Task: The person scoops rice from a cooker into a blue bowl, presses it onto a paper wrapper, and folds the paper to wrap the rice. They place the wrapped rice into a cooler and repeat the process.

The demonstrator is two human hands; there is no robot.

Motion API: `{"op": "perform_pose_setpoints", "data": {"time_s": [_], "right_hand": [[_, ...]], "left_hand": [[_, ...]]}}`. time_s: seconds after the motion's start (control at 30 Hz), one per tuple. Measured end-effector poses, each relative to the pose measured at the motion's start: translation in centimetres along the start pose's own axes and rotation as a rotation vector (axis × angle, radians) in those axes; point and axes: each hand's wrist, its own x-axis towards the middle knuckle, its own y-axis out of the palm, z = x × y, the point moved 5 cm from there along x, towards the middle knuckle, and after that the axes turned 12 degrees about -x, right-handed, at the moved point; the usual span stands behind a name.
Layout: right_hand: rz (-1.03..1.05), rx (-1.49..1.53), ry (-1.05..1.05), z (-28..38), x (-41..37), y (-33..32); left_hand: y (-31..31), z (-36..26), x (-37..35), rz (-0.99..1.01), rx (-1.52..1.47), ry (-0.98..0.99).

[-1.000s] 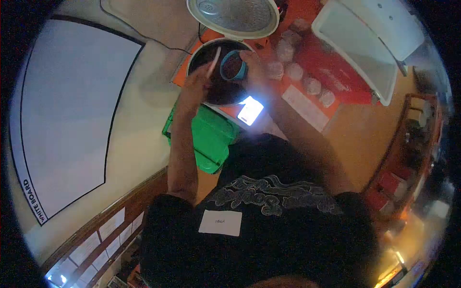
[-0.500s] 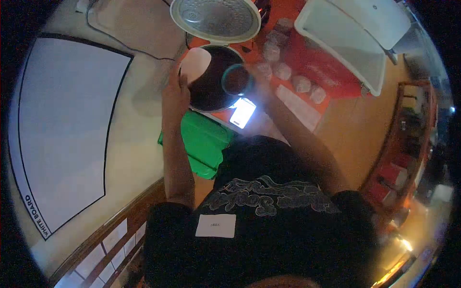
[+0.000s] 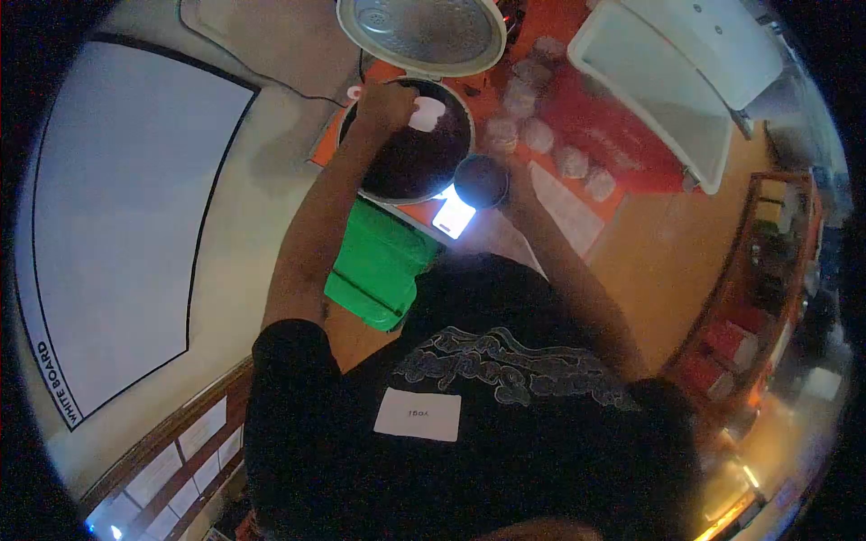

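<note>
A round pot (image 3: 406, 193) with a dark inside, like a rice cooker, stands with its hinged lid (image 3: 424, 36) up. My left hand (image 3: 386, 108) reaches over the pot, closed around a white ladle (image 3: 428, 114). The ladle's bowl is over the dark contents; its rounded handle end pokes out left of my fist. At the pot's lower right, my right hand (image 3: 518, 177) grips a dark round cup (image 3: 481, 183), whose contents I cannot make out. Just below the cup glows a bright rectangular screen (image 3: 454, 218).
Several clear plastic cups (image 3: 538, 135) stand on the red-orange table cover (image 3: 622, 144). A white bin (image 3: 658, 99) sits at the upper right. Green folded material (image 3: 383, 261) lies in front of the pot. A whiteboard (image 3: 135, 225) hangs left; a cord (image 3: 234, 81) runs along the wall.
My left hand has moved from the pot's left rim in over it, bringing the ladle rightward. My right hand has drawn the cup from over the pot down and right, beside the screen.
</note>
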Motion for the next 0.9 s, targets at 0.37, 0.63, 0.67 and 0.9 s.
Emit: {"op": "perform_pose_setpoints", "data": {"time_s": [0.37, 0.63, 0.67, 0.9], "right_hand": [[0.059, -0.033, 0.02, 1.4, -1.6, 1.4], [0.056, 0.012, 0.021, 1.4, -1.4, 1.8], [0.058, 0.042, 0.03, 1.1, -1.2, 1.7], [0.112, -0.108, 0.006, 2.7, -1.4, 1.1]], "left_hand": [[5.4, 0.0, -2.0, 0.059, -0.366, -0.03], [4.8, -0.6, -4.8, 0.049, -0.561, -0.144], [4.5, -0.5, -5.1, 0.035, -0.636, -0.171], [3.9, 1.8, -6.3, 0.099, -1.065, -0.174]]}}
